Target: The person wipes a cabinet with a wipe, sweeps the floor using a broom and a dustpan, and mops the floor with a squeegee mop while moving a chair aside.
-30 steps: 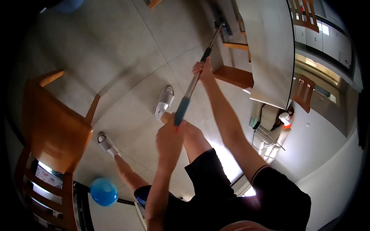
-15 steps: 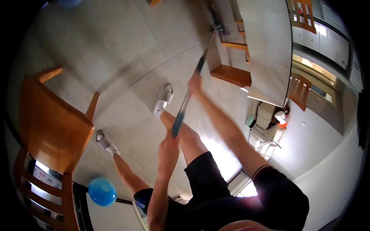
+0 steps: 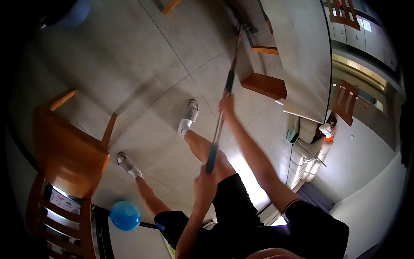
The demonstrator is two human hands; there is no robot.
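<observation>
A long-handled mop (image 3: 212, 156) runs up and away from my body, its pole slanting across the middle of the view. My left hand (image 3: 205, 185) is wrapped round the dark grip at the near end. Further along the pole, my right hand (image 3: 227, 106) is closed just below a second dark grip. The dark mop head (image 3: 243, 26) lies on the tiled floor (image 3: 172, 64) near the top, beside the table's underside area; its outline is blurred and shadowed. Both my feet, in light slides and white socks, stand on the floor left of the pole.
A wooden chair (image 3: 71, 146) stands at the left, with a blue balloon (image 3: 125, 215) near it. At the right are a pale tabletop (image 3: 297, 56), a brown chair seat (image 3: 265, 86) and another chair (image 3: 346, 102). A light sofa (image 3: 308, 129) lies beyond.
My left hand and the pole's near end have moved down and right in the view. My right hand has shifted slightly right and down. The surroundings have shifted slightly right as well.
</observation>
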